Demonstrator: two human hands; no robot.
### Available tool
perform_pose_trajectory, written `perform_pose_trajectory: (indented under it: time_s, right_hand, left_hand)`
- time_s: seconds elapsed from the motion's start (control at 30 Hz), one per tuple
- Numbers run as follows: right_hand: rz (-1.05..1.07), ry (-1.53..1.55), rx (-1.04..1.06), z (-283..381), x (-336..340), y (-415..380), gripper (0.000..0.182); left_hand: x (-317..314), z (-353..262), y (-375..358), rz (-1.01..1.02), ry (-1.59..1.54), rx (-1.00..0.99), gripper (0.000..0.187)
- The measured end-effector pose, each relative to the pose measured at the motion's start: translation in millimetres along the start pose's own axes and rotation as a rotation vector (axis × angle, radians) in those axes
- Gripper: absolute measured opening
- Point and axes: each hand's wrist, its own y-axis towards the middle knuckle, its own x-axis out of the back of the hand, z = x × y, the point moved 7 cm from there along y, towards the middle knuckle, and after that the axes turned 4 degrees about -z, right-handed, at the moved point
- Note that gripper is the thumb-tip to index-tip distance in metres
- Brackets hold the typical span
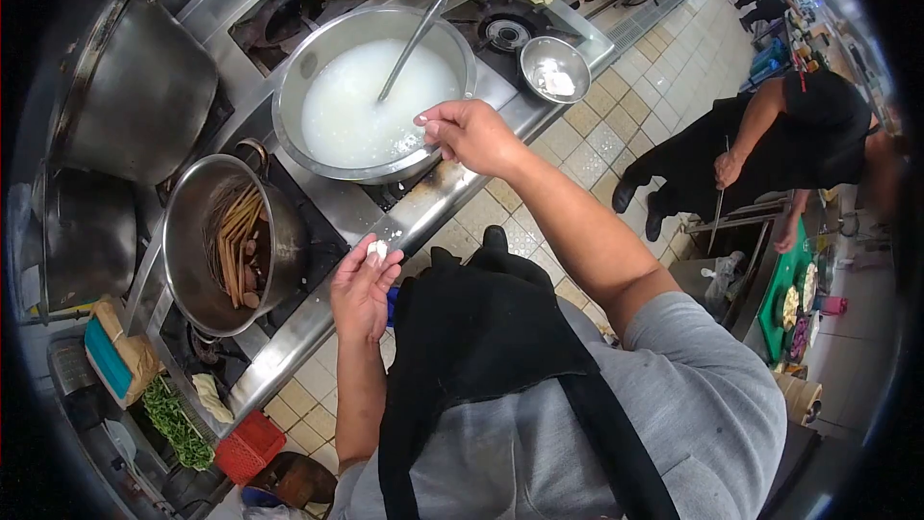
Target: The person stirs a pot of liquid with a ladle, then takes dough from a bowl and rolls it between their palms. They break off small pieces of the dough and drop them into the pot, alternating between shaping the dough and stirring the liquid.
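A wide metal bowl of cloudy white liquid stands on the stove, a metal ladle leaning in it. Over the bowl's near right rim, my right hand is closed in a pinch on a small white piece. My left hand, palm up at the stove's front edge, holds a white lump between thumb and fingers. Small white bits lie on the steel edge beside it. To the right of the wide bowl sits a small metal bowl with white pieces inside.
A pot holding sticks and brown pieces stands at the left, near a large stockpot. Green leaves and a red basket are at the lower left. A co-worker in black stands at the right by a green board.
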Motion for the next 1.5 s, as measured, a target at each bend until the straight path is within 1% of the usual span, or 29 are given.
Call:
perform_pose_trajectory:
  time_s: [0.07, 0.13, 0.17, 0.23, 0.27, 0.33, 0.4, 0.53, 0.57, 0.6, 0.67, 0.7, 0.77, 0.8, 0.87, 0.9, 0.97, 1.0, 1.07, 1.1, 1.2, 1.3, 1.43, 1.5]
  right_hand:
    - [0.017, -0.023, -0.009, 0, -1, 1, 0.017]
    - [0.020, -0.232, -0.019, 2, 1, 2, 0.019]
    - [0.019, -0.232, -0.020, 4, 1, 3, 0.019]
    - [0.013, -0.376, -0.055, 4, 3, 5, 0.021]
    - [0.011, -0.376, -0.055, -3, 3, 8, 0.021]
    - [-0.034, -0.283, 0.098, -5, 3, 12, 0.019]
    - [-0.028, -0.286, 0.097, -12, 5, 14, 0.017]
    - [-0.023, -0.249, 0.081, -17, 6, 18, 0.017]
    - [-0.023, -0.230, 0.084, -19, 6, 21, 0.021]
    - [-0.009, -0.276, 0.041, -12, 7, 19, 0.025]
    - [0.028, -0.368, 0.044, -3, 6, 17, 0.029]
    - [0.041, -0.364, 0.045, -1, 4, 15, 0.029]
    - [-0.060, -0.428, 0.298, 19, 2, 6, 0.030]
    - [-0.050, -0.425, 0.297, 19, -3, 0, 0.030]
    - [0.279, -0.353, 0.213, 10, -34, -21, 0.034]
    - [0.286, -0.350, 0.212, 13, -42, -32, 0.034]
    - [0.515, -0.296, 0.223, 17, -72, -60, 0.034]
    - [0.517, -0.296, 0.223, 17, -78, -63, 0.034]
    - [0.523, -0.287, 0.380, 23, -87, -70, 0.026]
    - [0.491, -0.307, 0.425, 22, -87, -68, 0.021]
    - [0.499, -0.222, 0.391, 19, -87, -69, 0.016]
    - [0.466, -0.224, 0.398, 27, -83, -73, 0.012]
    - [0.470, -0.215, 0.432, 28, -80, -75, 0.013]
    - [0.432, 0.065, 0.235, 14, -72, -66, 0.013]
  left_hand:
    - [0, 0, 0, 0.021, -0.002, 0.000, 0.033]
    - [0, 0, 1, 0.044, -0.004, -0.001, 0.032]
    - [-1, 0, 1, 0.059, -0.001, 0.004, 0.032]
    - [-3, 1, 1, 0.075, 0.003, 0.012, 0.032]
    - [-4, 1, 1, 0.072, -0.003, -0.004, 0.032]
    - [-6, 1, 0, 0.069, -0.009, -0.020, 0.033]
    - [-8, -1, 0, 0.094, 0.063, -0.050, 0.034]
    - [-5, 0, 2, 0.051, 0.096, -0.052, 0.036]
    - [-7, -1, 1, 0.049, 0.093, -0.056, 0.035]
    - [-10, -2, 0, 0.048, 0.090, -0.059, 0.035]
    - [-11, -5, 1, 0.019, 0.089, -0.068, 0.032]
    - [-11, -5, 2, 0.022, 0.086, -0.063, 0.030]
    - [-13, -5, 3, 0.009, 0.091, -0.071, 0.024]
    - [-12, -4, 4, -0.002, 0.089, -0.071, 0.024]
    - [-11, -3, 6, -0.006, 0.087, -0.082, 0.023]
    - [-11, -3, 7, -0.013, 0.087, -0.083, 0.023]
    - [-14, -3, 9, 0.025, 0.103, -0.087, 0.021]
    - [-15, -4, 10, 0.022, 0.103, -0.087, 0.021]
    - [-20, -5, 10, 0.063, 0.133, -0.082, 0.019]
    - [-20, -5, 11, 0.063, 0.133, -0.081, 0.019]
    - [-19, -2, 11, 0.085, 0.100, -0.033, 0.018]
    - [-18, 0, 11, 0.099, 0.101, -0.018, 0.017]
    - [-19, -3, 10, 0.148, 0.078, -0.011, 0.016]
    - [-21, -7, 11, 0.175, 0.047, -0.032, 0.016]
